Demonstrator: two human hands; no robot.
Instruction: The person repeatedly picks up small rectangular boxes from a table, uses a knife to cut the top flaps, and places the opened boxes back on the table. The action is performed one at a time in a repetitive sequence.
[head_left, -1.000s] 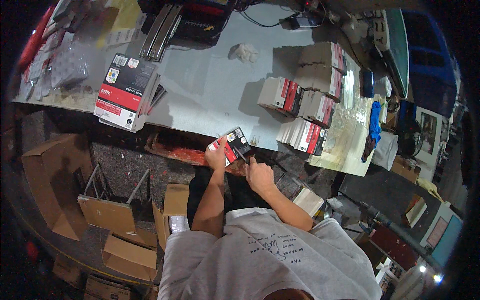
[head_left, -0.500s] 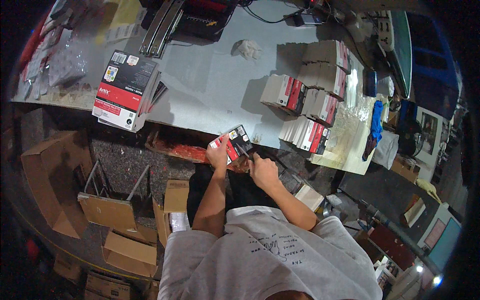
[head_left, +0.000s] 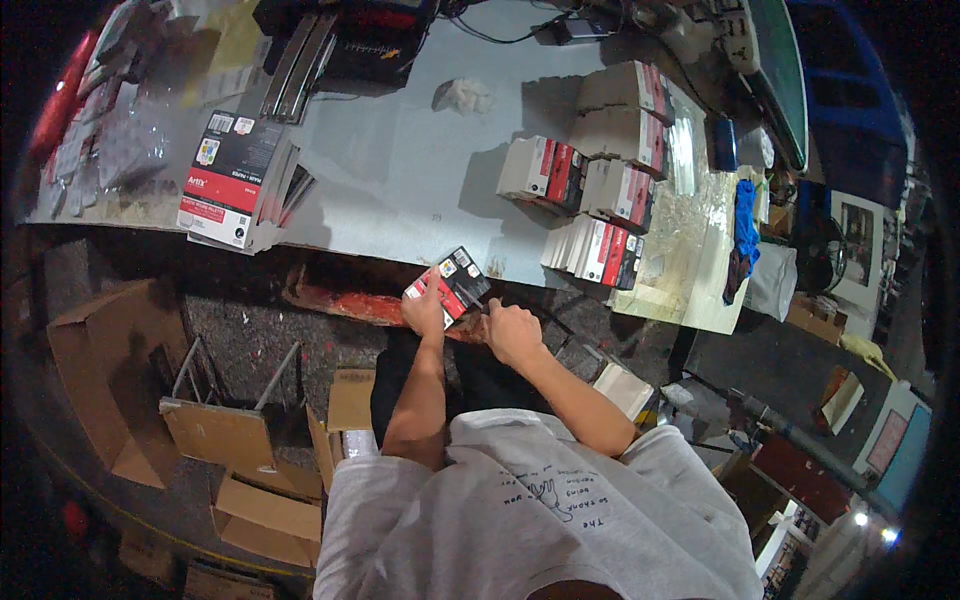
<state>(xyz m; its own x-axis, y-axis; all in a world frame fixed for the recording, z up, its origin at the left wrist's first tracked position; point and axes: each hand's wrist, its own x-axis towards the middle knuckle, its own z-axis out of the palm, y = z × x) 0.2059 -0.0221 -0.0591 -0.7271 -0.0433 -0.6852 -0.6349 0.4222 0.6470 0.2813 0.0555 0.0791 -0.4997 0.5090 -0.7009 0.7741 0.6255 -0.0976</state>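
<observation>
In my left hand [head_left: 424, 308] is a printed card sleeve [head_left: 462, 287], black, red and white, held tilted just off the table's near edge. The thumb lies on its face and the other fingers are behind it. My right hand [head_left: 514, 333] is closed at the sleeve's lower right edge, around a thin, dark pointed tool that its fingers mostly hide. On the table to the left lies a tall pile of larger matching printed sleeves [head_left: 232, 180]. Several blocks of stacked cards [head_left: 597, 250] with the same colours stand on the right.
The grey table [head_left: 400, 190] holds a crumpled white wad [head_left: 464, 96], metal rails [head_left: 300, 68] and clear plastic bags [head_left: 130, 135]. Open cardboard boxes [head_left: 110, 370] and a folding metal-legged stand [head_left: 218, 430] are on the floor at left. A blue cloth [head_left: 746, 230] hangs at right.
The view has shifted slightly, moving the table things left in the picture. My right hand has turned at the sleeve, and the tool no longer shows across its face. The left hand keeps its hold.
</observation>
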